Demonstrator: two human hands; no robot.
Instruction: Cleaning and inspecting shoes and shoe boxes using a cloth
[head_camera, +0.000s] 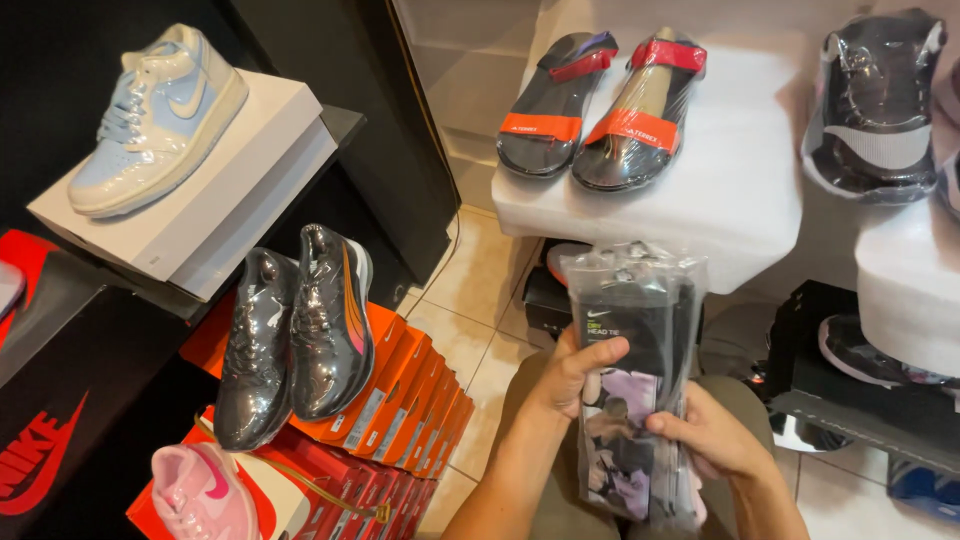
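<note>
I hold a clear plastic packet (632, 330) with dark and lilac fabric inside, upright in front of me above my lap. My left hand (570, 375) grips its left edge, thumb across the front. My right hand (712, 432) grips the lower right side. Just beyond the packet is a white block (740, 190) carrying a pair of dark sandals (600, 105) with red straps, wrapped in film.
At left, a pale blue high-top shoe (155, 115) stands on a white box (235, 185). Below it, a film-wrapped black pair of shoes (295, 330) rests on stacked orange boxes (405, 400). A pink shoe (200, 495) lies lower left. More wrapped shoes (875, 105) sit at right. Tiled floor (470, 310) lies between.
</note>
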